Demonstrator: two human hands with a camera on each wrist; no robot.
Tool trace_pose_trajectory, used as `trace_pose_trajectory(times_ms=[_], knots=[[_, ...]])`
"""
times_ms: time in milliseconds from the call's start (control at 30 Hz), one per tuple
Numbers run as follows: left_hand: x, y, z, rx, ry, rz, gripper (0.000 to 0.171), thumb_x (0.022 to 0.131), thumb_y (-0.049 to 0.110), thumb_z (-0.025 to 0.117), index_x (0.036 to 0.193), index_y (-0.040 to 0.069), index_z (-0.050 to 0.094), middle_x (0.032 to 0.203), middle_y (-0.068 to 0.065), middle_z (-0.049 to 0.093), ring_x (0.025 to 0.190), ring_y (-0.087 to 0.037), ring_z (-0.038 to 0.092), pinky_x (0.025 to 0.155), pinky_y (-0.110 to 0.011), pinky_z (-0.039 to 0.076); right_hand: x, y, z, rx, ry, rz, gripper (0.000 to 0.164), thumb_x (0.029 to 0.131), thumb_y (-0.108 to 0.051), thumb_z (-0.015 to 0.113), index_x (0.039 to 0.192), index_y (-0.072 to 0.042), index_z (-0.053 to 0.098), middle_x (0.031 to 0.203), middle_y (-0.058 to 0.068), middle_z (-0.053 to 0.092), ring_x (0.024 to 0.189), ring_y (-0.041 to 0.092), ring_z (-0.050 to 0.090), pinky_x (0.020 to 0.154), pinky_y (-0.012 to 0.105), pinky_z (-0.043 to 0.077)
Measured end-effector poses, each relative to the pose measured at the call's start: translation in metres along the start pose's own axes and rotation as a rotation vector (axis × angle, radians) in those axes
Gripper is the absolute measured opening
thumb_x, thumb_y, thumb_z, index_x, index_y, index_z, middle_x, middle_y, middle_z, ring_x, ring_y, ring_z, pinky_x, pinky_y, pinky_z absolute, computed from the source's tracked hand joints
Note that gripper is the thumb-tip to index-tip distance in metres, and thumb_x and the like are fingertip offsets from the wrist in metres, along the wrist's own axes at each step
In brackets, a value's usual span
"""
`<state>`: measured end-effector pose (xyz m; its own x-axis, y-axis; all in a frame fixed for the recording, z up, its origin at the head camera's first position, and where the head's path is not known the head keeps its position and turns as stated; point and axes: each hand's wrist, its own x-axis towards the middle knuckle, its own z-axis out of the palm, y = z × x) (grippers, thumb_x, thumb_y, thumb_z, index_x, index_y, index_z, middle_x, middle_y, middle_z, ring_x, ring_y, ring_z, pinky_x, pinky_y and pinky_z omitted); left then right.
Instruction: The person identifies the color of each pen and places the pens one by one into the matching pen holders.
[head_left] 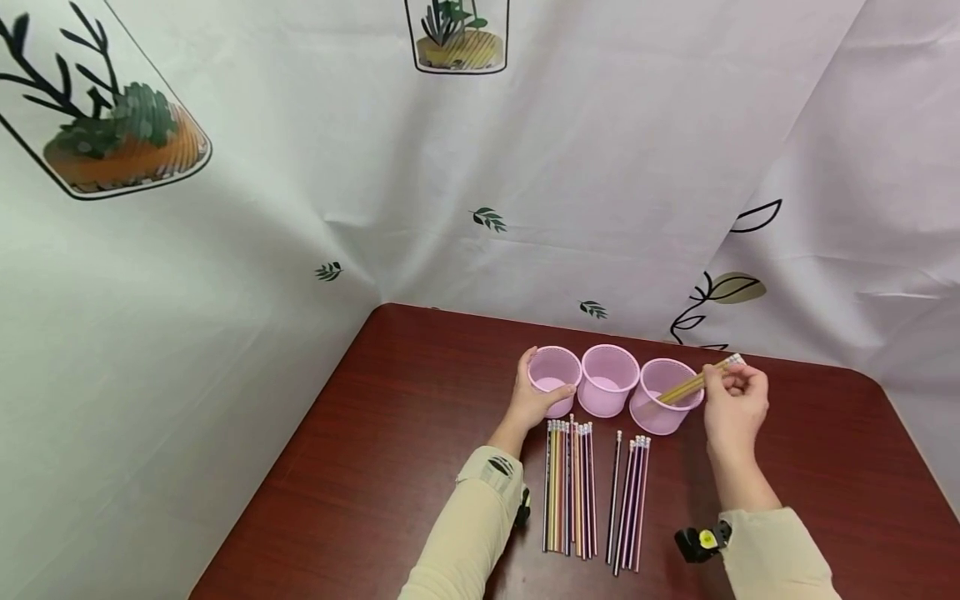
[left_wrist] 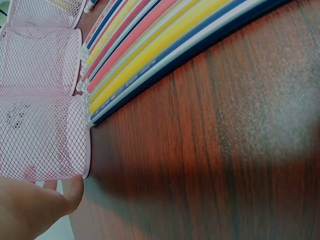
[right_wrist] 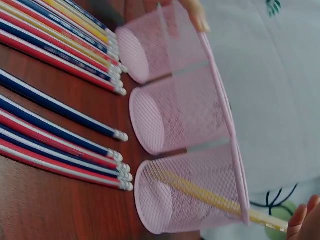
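Three pink mesh pencil cups stand in a row. My left hand (head_left: 529, 403) grips the left cup (head_left: 561, 409), thumb on its near side and fingers at its far left; the left wrist view shows the hand (left_wrist: 37, 206) at its edge. Touching that cup is the middle cup (head_left: 604, 406). My right hand (head_left: 737, 410) pinches a few yellow pencils (head_left: 684, 387) by their eraser ends. They slant down into the right cup (head_left: 652, 419), and in the right wrist view the yellow pencils (right_wrist: 202, 196) show through the mesh.
In front of the cups lies a group of several mixed pencils (head_left: 570, 492), erasers towards the cups. To its right is a second group of blue and red pencils (head_left: 633, 504). The dark red table (head_left: 390, 433) meets a patterned white cloth (head_left: 465, 275) behind.
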<state>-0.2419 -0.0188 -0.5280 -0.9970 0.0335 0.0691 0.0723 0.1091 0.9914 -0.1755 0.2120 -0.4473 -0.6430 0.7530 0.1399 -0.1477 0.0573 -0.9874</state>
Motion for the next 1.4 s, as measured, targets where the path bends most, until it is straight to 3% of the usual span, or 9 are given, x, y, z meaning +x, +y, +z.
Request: trace_pose_trajectory(times_ms=[200,367,567,700,833,1000,1233,1400], knots=[[0.0,-0.001,-0.001,0.013,0.002,0.011,0.092,0.066,0.01,0.083,0.14,0.015,0.03,0.135,-0.017,0.041,0.12,-0.034,0.041,0.1,-0.047,0.033,-0.021,0.011,0.005,-0.247,-0.158,-0.296,0.013,0.08,0.003,0.063,0.09,0.005,0.056,0.075,-0.003,0.042,0.065,0.003,0.04,0.057,0.01,0.033],[0.001,-0.002,-0.001,0.024,-0.002,0.021,0.092,0.066,0.01,0.083,0.14,0.013,0.029,0.134,-0.018,0.041,0.12,-0.034,0.042,0.1,-0.046,0.033,-0.038,0.028,0.008,-0.373,-0.364,-0.529,0.01,0.074,0.007,0.065,0.081,0.003,0.06,0.075,0.006,0.047,0.067,0.004,0.04,0.059,0.011,0.033],[0.001,-0.003,-0.001,0.025,0.003,0.026,0.092,0.066,0.01,0.083,0.14,0.011,0.029,0.135,-0.017,0.041,0.12,-0.033,0.042,0.101,-0.046,0.033,-0.056,0.051,0.015,-0.476,-0.706,-0.606,0.015,0.075,0.001,0.07,0.078,-0.009,0.06,0.071,-0.004,0.049,0.063,0.009,0.045,0.056,0.018,0.038],[0.001,-0.003,0.0,0.034,0.004,0.031,0.093,0.066,0.011,0.083,0.141,0.009,0.028,0.135,-0.017,0.041,0.12,-0.033,0.042,0.101,-0.047,0.032,-0.065,0.067,0.017,-0.593,-0.837,-0.607,0.016,0.076,-0.006,0.072,0.077,-0.016,0.06,0.072,-0.009,0.048,0.066,0.008,0.047,0.058,0.025,0.041],[0.001,-0.003,0.0,0.039,0.004,0.032,0.093,0.066,0.012,0.083,0.141,0.01,0.028,0.135,-0.017,0.041,0.121,-0.033,0.042,0.101,-0.046,0.033,-0.072,0.08,0.018,-0.721,-0.894,-0.596,0.016,0.075,-0.011,0.073,0.076,-0.02,0.059,0.073,-0.011,0.045,0.07,0.008,0.046,0.06,0.027,0.041],[0.001,-0.003,0.0,0.062,0.001,0.034,0.093,0.066,0.013,0.083,0.141,0.009,0.028,0.137,-0.015,0.04,0.122,-0.031,0.041,0.101,-0.044,0.032,-0.08,0.089,0.02,-0.759,-0.914,-0.626,0.013,0.074,-0.014,0.074,0.076,-0.018,0.062,0.071,-0.009,0.043,0.07,0.012,0.044,0.059,0.031,0.04],[0.001,-0.003,0.0,0.072,0.006,0.024,0.093,0.067,0.014,0.083,0.141,0.012,0.028,0.137,-0.015,0.04,0.122,-0.031,0.041,0.101,-0.044,0.033,-0.089,0.097,0.024,-0.832,-0.891,-0.674,0.014,0.074,-0.018,0.074,0.073,-0.019,0.06,0.072,-0.008,0.045,0.074,0.022,0.052,0.065,0.039,0.044],[0.001,-0.004,0.0,0.072,0.007,0.021,0.093,0.067,0.014,0.083,0.142,0.012,0.028,0.137,-0.017,0.04,0.122,-0.033,0.041,0.1,-0.045,0.033,-0.095,0.096,0.028,-0.909,-0.848,-0.683,0.019,0.074,-0.022,0.074,0.07,-0.018,0.056,0.071,-0.003,0.046,0.072,0.024,0.05,0.064,0.039,0.043]])
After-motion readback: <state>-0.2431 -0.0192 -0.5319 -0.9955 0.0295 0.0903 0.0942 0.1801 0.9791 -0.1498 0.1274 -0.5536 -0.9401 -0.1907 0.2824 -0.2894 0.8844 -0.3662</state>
